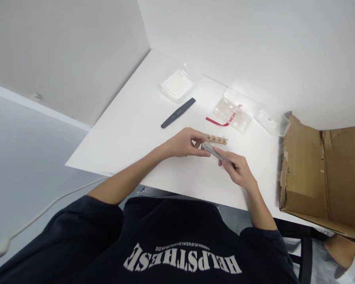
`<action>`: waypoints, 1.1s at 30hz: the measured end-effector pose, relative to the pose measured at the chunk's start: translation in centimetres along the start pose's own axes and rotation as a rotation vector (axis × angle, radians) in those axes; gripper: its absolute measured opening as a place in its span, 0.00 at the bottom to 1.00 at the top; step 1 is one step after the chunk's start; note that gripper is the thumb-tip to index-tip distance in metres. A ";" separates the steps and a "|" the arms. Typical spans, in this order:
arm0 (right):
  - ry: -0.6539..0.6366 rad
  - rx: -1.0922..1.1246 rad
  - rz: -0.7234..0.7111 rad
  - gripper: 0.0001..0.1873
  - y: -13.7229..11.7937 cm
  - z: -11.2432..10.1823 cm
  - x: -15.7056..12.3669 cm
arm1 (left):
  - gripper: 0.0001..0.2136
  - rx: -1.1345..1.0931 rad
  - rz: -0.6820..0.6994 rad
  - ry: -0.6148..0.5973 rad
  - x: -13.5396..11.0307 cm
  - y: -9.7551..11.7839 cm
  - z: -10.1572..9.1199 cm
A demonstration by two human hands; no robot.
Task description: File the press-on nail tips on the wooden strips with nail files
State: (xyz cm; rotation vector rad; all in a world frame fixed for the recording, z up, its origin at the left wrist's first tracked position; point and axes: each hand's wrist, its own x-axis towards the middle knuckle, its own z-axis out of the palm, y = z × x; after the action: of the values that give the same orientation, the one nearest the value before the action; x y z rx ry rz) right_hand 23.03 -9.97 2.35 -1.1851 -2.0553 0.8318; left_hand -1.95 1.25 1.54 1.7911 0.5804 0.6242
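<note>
navy sweatshirt (168,240), white block lettering (182,258), bare forearms (127,177)

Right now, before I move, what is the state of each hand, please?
Left hand: closed, seems to hold the wooden strip with studs.
Right hand: closed around a grey metal tool.

Left forearm (130,177) reaching toward 1 o'clock, left hand (183,144) curled, right forearm (262,207) rising toward 11 o'clock, right hand (235,169) pinching, hands close together
</note>
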 end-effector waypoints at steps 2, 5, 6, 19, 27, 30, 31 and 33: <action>-0.012 0.013 0.010 0.27 0.1 -0.3 0.0 | 0.12 0.005 0.003 0.000 0.0 0.0 0.1; -0.013 0.013 0.020 0.28 0.1 -0.3 0.1 | 0.12 0.007 -0.007 -0.005 0.0 0.1 0.2; -0.007 0.012 0.023 0.28 0.1 -0.3 0.1 | 0.12 0.007 -0.014 -0.005 0.0 0.1 0.2; 0.011 -0.008 0.038 0.27 0.1 -0.2 0.0 | 0.12 -0.046 -0.066 -0.021 0.0 0.2 0.1; -0.101 0.012 0.081 0.27 -0.5 -1.2 0.2 | 0.12 0.037 -0.079 -0.067 0.0 -0.2 0.4; -0.133 0.017 0.098 0.28 -0.5 -1.5 0.2 | 0.12 0.049 -0.077 -0.096 0.0 -0.4 0.5; -0.144 0.031 0.094 0.28 -0.5 -1.6 0.1 | 0.13 0.046 -0.079 -0.105 0.0 -0.5 0.5; -0.153 0.050 0.094 0.28 -0.5 -1.6 0.1 | 0.13 0.046 -0.090 -0.127 0.0 -0.6 0.6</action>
State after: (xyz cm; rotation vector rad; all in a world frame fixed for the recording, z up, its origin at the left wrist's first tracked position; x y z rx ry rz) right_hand 23.98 -9.75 3.73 -1.2319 -2.0998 1.0413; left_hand -1.65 1.00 0.83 1.8222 0.5889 0.4350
